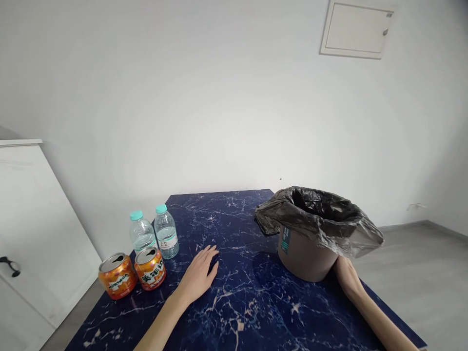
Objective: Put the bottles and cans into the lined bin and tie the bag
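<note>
My left hand (200, 271) lies flat on the blue marble-patterned table (234, 302), fingers stretched out, nothing in it. Just left of it stand two orange Mirinda cans, a nearer-left one (117, 278) and another one (149, 269), both with opened tops. Behind the cans are two clear water bottles with teal caps, one partly hidden (140, 231) and one fuller in view (166, 234). At the right, a grey-brown trash can (305, 258) holds a black trash bag (314, 222) folded over its rim. My right hand (347, 278) is against the can's lower right side, its fingers hidden behind it.
A white cabinet (40, 229) with a black handle stands left of the table. The pale wall (219, 122) rises behind, with a white panel door (356, 29) at upper right. Grey floor (420, 273) lies right of the table's edge.
</note>
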Tool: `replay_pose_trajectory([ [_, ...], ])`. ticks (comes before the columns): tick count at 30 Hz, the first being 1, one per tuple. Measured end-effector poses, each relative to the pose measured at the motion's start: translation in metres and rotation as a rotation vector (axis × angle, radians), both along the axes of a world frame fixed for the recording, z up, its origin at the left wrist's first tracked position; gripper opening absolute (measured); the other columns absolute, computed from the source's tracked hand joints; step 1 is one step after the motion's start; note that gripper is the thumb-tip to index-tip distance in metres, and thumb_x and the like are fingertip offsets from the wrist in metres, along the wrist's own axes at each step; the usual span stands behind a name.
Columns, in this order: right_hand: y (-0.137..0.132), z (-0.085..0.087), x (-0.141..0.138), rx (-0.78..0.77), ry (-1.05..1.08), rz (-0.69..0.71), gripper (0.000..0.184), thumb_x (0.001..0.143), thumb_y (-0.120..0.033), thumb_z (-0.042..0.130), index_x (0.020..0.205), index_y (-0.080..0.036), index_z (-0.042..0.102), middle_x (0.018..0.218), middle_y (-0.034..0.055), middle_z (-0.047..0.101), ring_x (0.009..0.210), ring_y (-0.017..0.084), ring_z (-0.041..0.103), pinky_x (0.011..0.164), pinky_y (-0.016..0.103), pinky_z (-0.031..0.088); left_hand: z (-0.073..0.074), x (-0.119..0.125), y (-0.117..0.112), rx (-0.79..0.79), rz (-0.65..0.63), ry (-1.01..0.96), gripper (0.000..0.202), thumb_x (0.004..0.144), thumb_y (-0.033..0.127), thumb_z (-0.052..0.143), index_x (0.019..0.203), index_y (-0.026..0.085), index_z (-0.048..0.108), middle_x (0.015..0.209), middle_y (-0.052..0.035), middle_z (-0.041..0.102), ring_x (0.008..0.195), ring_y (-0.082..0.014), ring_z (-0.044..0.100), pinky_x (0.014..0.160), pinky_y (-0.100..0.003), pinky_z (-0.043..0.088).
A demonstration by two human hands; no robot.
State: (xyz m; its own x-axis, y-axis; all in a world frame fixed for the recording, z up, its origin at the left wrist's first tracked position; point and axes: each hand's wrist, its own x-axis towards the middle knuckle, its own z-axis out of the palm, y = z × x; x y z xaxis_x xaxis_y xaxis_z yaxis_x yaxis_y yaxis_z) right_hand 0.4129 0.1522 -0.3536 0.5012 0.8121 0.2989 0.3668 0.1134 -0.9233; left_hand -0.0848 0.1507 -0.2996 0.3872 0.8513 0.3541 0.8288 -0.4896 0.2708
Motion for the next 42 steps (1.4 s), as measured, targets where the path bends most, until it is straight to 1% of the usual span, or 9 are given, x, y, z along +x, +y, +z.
replay_pose_trajectory([
  [8,-0.008,0.005,-0.014,-0.073,-0.005,0.177,0.076,0.081,-0.088,0.049,0.097,-0.021,0.082,0.111,0.0154,0.082,0.121,0.044,0.069,0.117,0.058,0.047,0.005,0.001,-0.002,-0.016,-0.003,-0.003,0.040,0.111,0.040,0.047,0.144,0.023,0.062,0.160,-0.0099,0.059,0.155,-0.0305,0.049,0.127,-0.054,0.043],
  [11,-0.020,0.012,-0.025,-0.092,-0.030,0.291,0.070,0.085,-0.084,0.054,0.098,-0.022,0.084,0.120,0.0138,0.082,0.128,0.044,0.068,0.121,0.055,0.044,0.007,0.001,-0.002,-0.026,0.000,-0.009,0.041,0.111,0.041,0.047,0.144,0.023,0.062,0.161,-0.0100,0.059,0.155,-0.0310,0.048,0.127,-0.055,0.043],
  [15,-0.036,0.017,-0.043,-0.117,-0.122,0.459,0.069,0.096,-0.077,0.049,0.118,-0.021,0.083,0.137,0.0101,0.076,0.142,0.040,0.060,0.129,0.054,0.034,0.006,0.001,-0.002,-0.040,0.006,-0.019,0.042,0.111,0.042,0.047,0.145,0.022,0.062,0.161,-0.0104,0.058,0.156,-0.0314,0.047,0.127,-0.055,0.042],
  [19,-0.050,0.021,-0.065,-0.093,-0.271,0.561,0.057,0.103,-0.067,0.052,0.130,-0.025,0.080,0.145,0.0065,0.072,0.140,0.035,0.062,0.131,0.055,0.033,0.005,0.001,-0.001,-0.049,0.006,-0.033,0.043,0.111,0.042,0.046,0.145,0.021,0.062,0.162,-0.0113,0.058,0.156,-0.0328,0.046,0.127,-0.058,0.041],
  [23,-0.067,0.032,-0.097,-0.050,-0.488,0.644,0.048,0.109,-0.055,0.049,0.145,-0.032,0.071,0.150,0.0042,0.068,0.142,0.033,0.062,0.131,0.056,0.034,0.007,0.001,0.000,-0.038,-0.014,-0.061,0.043,0.111,0.042,0.047,0.147,0.023,0.062,0.161,-0.0119,0.059,0.155,-0.0339,0.047,0.124,-0.057,0.045],
  [29,-0.084,0.037,-0.134,-0.077,-0.639,0.735,0.062,0.109,-0.054,0.052,0.166,-0.029,0.045,0.169,0.0047,0.047,0.159,0.032,0.039,0.135,0.056,0.023,0.009,-0.001,0.000,-0.004,-0.064,-0.102,0.046,0.103,0.027,0.052,0.149,0.027,0.062,0.148,-0.0119,0.069,0.138,-0.0334,0.065,0.118,-0.055,0.051],
  [33,-0.085,0.029,-0.138,-0.055,-0.460,0.669,0.059,0.107,-0.055,0.056,0.160,-0.029,0.054,0.161,0.0076,0.058,0.153,0.032,0.049,0.130,0.052,0.035,0.009,-0.002,0.000,-0.002,-0.072,-0.109,0.048,0.101,0.022,0.051,0.147,0.028,0.063,0.141,-0.0115,0.073,0.125,-0.0317,0.072,0.116,-0.055,0.053],
  [38,-0.083,0.021,-0.138,-0.028,-0.070,0.570,0.047,0.104,-0.059,0.058,0.134,-0.026,0.071,0.136,0.0119,0.075,0.126,0.031,0.072,0.111,0.043,0.056,0.005,-0.002,0.001,0.005,-0.068,-0.090,0.044,0.100,0.024,0.051,0.141,0.026,0.068,0.144,-0.0120,0.071,0.133,-0.0340,0.067,0.117,-0.055,0.053],
  [42,-0.068,0.047,-0.135,0.033,0.153,0.514,0.046,0.100,-0.065,0.059,0.114,-0.023,0.072,0.122,0.0136,0.079,0.112,0.033,0.076,0.101,0.044,0.061,-0.002,-0.003,0.001,0.017,-0.059,-0.061,0.043,0.100,0.024,0.050,0.138,0.026,0.070,0.146,-0.0113,0.070,0.139,-0.0348,0.063,0.119,-0.056,0.051],
])
